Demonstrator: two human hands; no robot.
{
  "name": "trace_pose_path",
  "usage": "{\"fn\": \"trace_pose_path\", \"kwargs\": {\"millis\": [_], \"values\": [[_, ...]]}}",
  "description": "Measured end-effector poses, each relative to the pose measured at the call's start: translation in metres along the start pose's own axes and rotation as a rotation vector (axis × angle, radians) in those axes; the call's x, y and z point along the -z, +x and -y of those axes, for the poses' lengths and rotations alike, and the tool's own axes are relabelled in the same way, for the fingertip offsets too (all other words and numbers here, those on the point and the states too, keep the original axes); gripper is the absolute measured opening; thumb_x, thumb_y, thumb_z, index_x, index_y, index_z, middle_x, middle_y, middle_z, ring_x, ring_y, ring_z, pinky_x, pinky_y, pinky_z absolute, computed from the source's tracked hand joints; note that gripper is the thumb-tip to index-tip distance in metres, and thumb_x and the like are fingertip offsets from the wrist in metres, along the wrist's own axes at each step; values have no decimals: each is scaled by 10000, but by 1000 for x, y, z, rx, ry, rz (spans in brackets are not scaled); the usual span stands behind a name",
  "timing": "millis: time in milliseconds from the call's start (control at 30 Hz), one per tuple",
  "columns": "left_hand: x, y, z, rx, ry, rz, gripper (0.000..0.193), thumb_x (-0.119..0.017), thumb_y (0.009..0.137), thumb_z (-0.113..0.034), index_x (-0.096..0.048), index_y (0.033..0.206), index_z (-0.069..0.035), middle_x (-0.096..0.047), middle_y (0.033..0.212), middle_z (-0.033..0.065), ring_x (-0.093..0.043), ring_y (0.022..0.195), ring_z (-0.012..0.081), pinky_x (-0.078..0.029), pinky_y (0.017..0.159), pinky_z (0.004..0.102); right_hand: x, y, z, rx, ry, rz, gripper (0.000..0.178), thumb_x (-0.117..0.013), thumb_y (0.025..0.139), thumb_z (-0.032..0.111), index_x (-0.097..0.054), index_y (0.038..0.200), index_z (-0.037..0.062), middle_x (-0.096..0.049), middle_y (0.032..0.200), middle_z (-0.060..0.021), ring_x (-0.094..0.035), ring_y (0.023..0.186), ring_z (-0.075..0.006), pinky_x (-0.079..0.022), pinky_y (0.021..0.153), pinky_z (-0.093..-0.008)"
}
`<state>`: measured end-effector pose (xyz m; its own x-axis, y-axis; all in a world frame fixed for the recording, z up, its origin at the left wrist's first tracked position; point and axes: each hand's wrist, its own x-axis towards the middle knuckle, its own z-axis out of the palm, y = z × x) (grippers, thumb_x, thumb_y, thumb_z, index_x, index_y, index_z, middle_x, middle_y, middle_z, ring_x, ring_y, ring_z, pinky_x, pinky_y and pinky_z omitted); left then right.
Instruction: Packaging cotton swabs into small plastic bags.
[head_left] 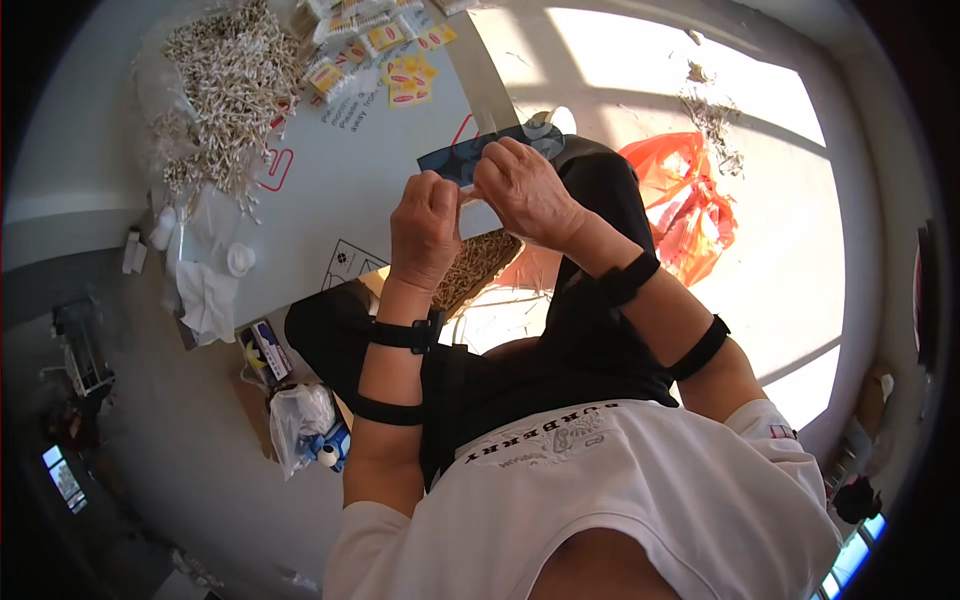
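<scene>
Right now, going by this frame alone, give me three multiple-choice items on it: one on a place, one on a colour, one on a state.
1. Where does the heap of small pale sticks lie?
A. upper left, on the grey sheet
B. lower right, by the window
C. on the person's lap

2. What colour is the plastic bag on the floor?
A. green
B. orange
C. white

3. What are the left hand and right hand doing?
A. hanging apart, empty
B. both holding a dark blue strip
C. resting flat on the sheet

Answers: 1 A, the heap sits at the sheet's upper left; 2 B, the bag is bright orange; 3 B, both hands pinch the strip between them.
</scene>
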<state>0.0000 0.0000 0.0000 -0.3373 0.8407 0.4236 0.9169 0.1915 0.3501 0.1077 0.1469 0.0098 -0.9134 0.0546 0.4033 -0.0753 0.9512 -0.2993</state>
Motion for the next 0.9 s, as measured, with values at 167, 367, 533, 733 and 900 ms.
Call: {"fn": "trace_pose_path", "kwargs": {"millis": [167, 367, 533, 733, 900], "values": [[7, 7, 9, 139, -511, -21, 137, -631, 788, 97, -553, 858, 8, -527, 818, 83, -575, 708, 214, -488, 644, 301, 2, 2, -7, -42, 315, -134, 182, -713, 736, 47, -564, 841, 45, -500, 842, -84, -533, 806, -281, -464, 689, -372], [9, 9, 5, 150, -536, -34, 164, -637, 755, 110, -571, 860, 3, -538, 833, 70, -575, 739, 225, -491, 656, 309, -1, 0, -6, -130, 488, -180, 146, -745, 671, 40, -640, 770, 59, -551, 841, -67, -566, 835, -257, -492, 690, -373], [11, 14, -5, -39, -140, -41, 145, -640, 730, 68, -554, 811, -17, -536, 826, 92, -559, 796, 280, -493, 659, 366, -1, 4, -4, 42, 290, -210, 154, -728, 671, 29, -626, 785, 49, -508, 784, -60, -516, 740, -246, -459, 646, -351], [16, 17, 3, -2, -183, 87, 141, -621, 754, 63, -509, 802, -7, -546, 815, 116, -568, 787, 321, -480, 660, 390, 3, 9, 2, 99, 141, -169, 152, -696, 676, 25, -558, 736, 49, -457, 775, -72, -486, 744, -265, -445, 652, -357], [18, 19, 10, 67, -420, 101, 135, -609, 766, 82, -503, 818, 16, -554, 805, 144, -571, 735, 344, -472, 643, 404, 1, 10, -2, 10, 245, -191, 149, -689, 694, 27, -547, 735, 46, -456, 779, -83, -487, 750, -279, -443, 662, -365]]}}
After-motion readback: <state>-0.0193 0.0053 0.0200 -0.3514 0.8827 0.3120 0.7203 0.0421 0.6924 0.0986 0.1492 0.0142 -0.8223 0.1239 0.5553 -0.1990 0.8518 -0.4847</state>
